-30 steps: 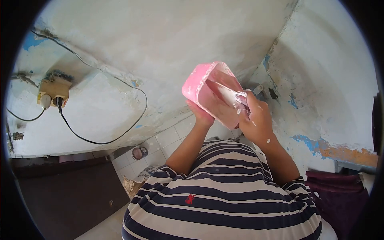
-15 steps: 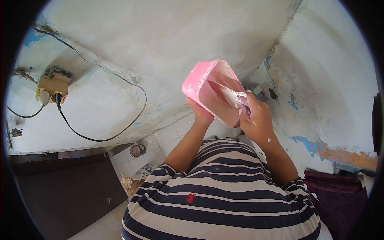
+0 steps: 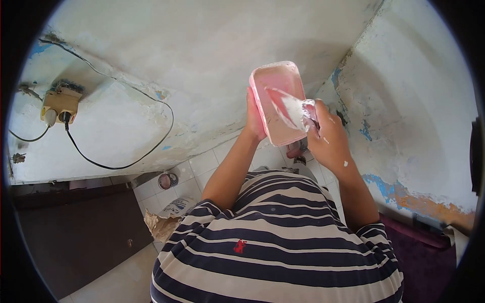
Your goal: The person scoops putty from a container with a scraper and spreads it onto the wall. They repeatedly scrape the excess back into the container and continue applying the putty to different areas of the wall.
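Note:
My left hand [image 3: 254, 120] grips a pink plastic container [image 3: 278, 77] by its side and underside. The container is tilted so its opening faces me, with pale smears on the rim and inside. In my right hand [image 3: 329, 139] is a small pointed trowel [image 3: 290, 110], its blade coated with white paste and reaching into the container. White paste also clings near the handle and in spots on my right hand and wrist. My fingers hide most of the handle.
Patchy plastered walls meet in a corner ahead. On the left wall are a socket box [image 3: 59, 107] and a black cable [image 3: 96, 164]. A dark panel [image 3: 81, 237], a torn bag [image 3: 160, 224] and a round tin [image 3: 165, 181] lie low left; purple cloth [image 3: 417, 252] lies right.
The container has moved slightly right and up and turned more toward me, showing more of its inside. The trowel stays at its opening. My view has shifted slightly.

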`<state>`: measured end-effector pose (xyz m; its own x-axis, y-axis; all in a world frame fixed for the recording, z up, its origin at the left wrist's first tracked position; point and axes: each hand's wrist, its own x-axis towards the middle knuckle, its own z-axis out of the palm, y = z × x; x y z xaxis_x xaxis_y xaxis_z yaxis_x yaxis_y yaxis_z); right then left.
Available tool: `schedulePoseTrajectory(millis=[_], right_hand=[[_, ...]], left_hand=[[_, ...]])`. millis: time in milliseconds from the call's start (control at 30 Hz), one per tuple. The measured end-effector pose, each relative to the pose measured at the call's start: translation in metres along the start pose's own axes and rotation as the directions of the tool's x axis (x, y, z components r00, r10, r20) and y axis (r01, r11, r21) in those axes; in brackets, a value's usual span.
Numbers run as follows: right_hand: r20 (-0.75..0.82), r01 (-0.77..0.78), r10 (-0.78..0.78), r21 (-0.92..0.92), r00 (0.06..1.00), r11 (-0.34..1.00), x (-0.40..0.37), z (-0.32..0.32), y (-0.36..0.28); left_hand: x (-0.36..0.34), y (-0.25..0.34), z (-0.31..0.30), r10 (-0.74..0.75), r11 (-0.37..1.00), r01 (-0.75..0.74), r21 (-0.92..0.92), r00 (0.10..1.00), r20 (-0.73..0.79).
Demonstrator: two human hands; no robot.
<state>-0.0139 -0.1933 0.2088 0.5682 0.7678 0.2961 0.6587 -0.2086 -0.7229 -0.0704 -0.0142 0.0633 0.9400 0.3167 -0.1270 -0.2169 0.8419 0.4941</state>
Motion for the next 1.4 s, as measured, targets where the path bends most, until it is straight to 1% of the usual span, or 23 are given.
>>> schedulePoseTrajectory(millis=[33, 67, 100, 200, 300, 367, 433, 500, 600, 667, 833, 867, 900, 933, 1000, 1033, 1067, 1133, 1200, 1267, 1300, 1367, 1400], right_hand=[[0.003, 0.008, -0.008, 0.002, 1.0, 1.0, 0.001, -0.003, 0.004], [0.01, -0.082, 0.082, 0.02, 0.997, 0.996, 0.001, -0.006, 0.008], [0.021, -0.171, 0.17, 0.039, 0.985, 0.985, 0.003, -0.009, 0.013], [0.031, -0.06, 0.06, -0.001, 0.998, 0.998, 0.012, -0.018, 0.038], [0.083, -0.06, 0.06, -0.004, 0.995, 0.998, 0.022, -0.034, 0.06], [0.067, -0.062, 0.063, -0.021, 0.996, 0.998, 0.028, -0.045, 0.071], [0.055, -0.06, 0.062, -0.035, 0.997, 0.998, 0.034, -0.058, 0.078], [0.076, -0.166, 0.161, 0.073, 0.984, 0.983, 0.038, -0.072, 0.086], [0.111, -0.19, 0.178, 0.11, 0.978, 0.976, 0.043, -0.092, 0.1], [0.129, -0.192, 0.174, 0.148, 0.976, 0.97, 0.046, -0.104, 0.113], [0.175, -0.156, 0.111, 0.269, 0.978, 0.95, 0.048, -0.123, 0.135], [0.137, -0.085, 0.048, 0.279, 0.989, 0.956, 0.047, -0.121, 0.144], [0.097, -0.015, -0.014, 0.287, 0.995, 0.958, 0.047, -0.121, 0.15], [0.104, -0.021, -0.01, 0.291, 0.995, 0.956, 0.045, -0.123, 0.154], [0.057, 0.118, -0.132, 0.207, 0.99, 0.971, 0.048, -0.134, 0.15], [0.06, 0.119, -0.134, 0.204, 0.989, 0.972, 0.051, -0.14, 0.148], [0.084, 0.155, -0.166, 0.128, 0.982, 0.98, 0.055, -0.145, 0.144], [0.114, 0.182, -0.186, 0.046, 0.976, 0.982, 0.06, -0.148, 0.139], [0.355, 0.052, 0.017, -0.183, 0.935, 0.982, 0.072, -0.146, 0.136], [0.421, 0.039, 0.069, -0.243, 0.905, 0.969, 0.083, -0.136, 0.139], [0.476, 0.024, 0.125, -0.295, 0.87, 0.955, 0.085, -0.13, 0.142], [0.509, 0.02, 0.136, -0.289, 0.85, 0.957, 0.087, -0.119, 0.153], [0.526, 0.007, 0.146, -0.278, 0.838, 0.961, 0.086, -0.114, 0.159]], left_hand=[[0.005, -0.005, 0.003, 0.069, 0.997, -0.069, -0.037, 0.997, -0.021], [0.01, -0.008, 0.007, 0.137, 0.987, -0.14, -0.073, 0.99, -0.045], [0.014, -0.01, 0.01, 0.15, 0.986, -0.153, -0.071, 0.988, -0.047], [0.026, -0.021, 0.02, 0.215, 0.972, -0.217, -0.086, 0.976, -0.039], [0.045, -0.039, 0.03, 0.271, 0.962, -0.272, -0.01, 0.962, -0.03], [0.058, -0.054, 0.043, 0.405, 0.914, -0.404, -0.037, 0.914, 0.036], [0.07, -0.067, 0.056, 0.452, 0.892, -0.452, -0.005, 0.892, -0.015], [0.078, -0.075, 0.071, 0.498, 0.867, -0.497, 0.034, 0.864, -0.067], [0.09, -0.087, 0.094, 0.547, 0.836, -0.549, -0.001, 0.833, -0.085], [0.094, -0.092, 0.103, 0.596, 0.803, -0.596, 0.021, 0.802, -0.022], [0.11, -0.115, 0.114, 0.681, 0.731, -0.676, 0.095, 0.731, -0.044], [0.111, -0.121, 0.114, 0.696, 0.715, -0.687, 0.125, 0.716, -0.047], [0.113, -0.129, 0.11, 0.697, 0.715, -0.687, 0.131, 0.715, -0.055], [0.115, -0.138, 0.103, 0.658, 0.753, -0.652, 0.087, 0.747, -0.096], [0.116, -0.148, 0.103, 0.615, 0.787, -0.616, 0.036, 0.777, -0.137], [0.116, -0.153, 0.103, 0.579, 0.813, -0.582, -0.015, 0.812, -0.074], [0.118, -0.156, 0.105, 0.543, 0.838, -0.542, -0.064, 0.84, -0.005], [0.12, -0.161, 0.107, 0.496, 0.86, -0.492, -0.134, 0.868, -0.005], [0.125, -0.166, 0.108, 0.454, 0.871, -0.444, -0.209, 0.891, -0.001], [0.131, -0.173, 0.102, 0.353, 0.896, -0.366, -0.253, 0.931, -0.094], [0.133, -0.179, 0.1, 0.36, 0.889, -0.374, -0.265, 0.927, -0.103], [0.135, -0.188, 0.097, 0.288, 0.878, -0.346, -0.332, 0.934, -0.212], [0.132, -0.19, 0.097, 0.289, 0.873, -0.351, -0.34, 0.932, -0.219]])
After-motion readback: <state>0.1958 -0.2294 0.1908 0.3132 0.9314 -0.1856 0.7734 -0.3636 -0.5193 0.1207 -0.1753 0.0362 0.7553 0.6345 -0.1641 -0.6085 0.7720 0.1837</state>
